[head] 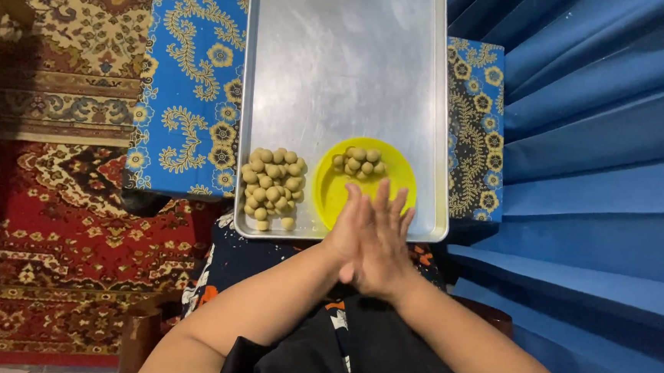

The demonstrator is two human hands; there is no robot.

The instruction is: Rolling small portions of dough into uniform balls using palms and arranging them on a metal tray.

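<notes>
My left hand (347, 230) and my right hand (384, 240) are pressed palm to palm, fingers pointing away from me, over the near edge of a yellow plate (330, 196). Whatever lies between the palms is hidden. The plate holds several small tan dough balls (359, 164) at its far side. Left of the plate, a heap of many more dough balls (272, 185) rests on a large metal tray (339, 64).
The tray lies on a low table covered with a blue floral cloth (188, 85). A patterned red and beige carpet (46, 207) spreads to the left. A blue pleated curtain (603, 149) hangs to the right. My lap in dark patterned fabric (307, 346) is below.
</notes>
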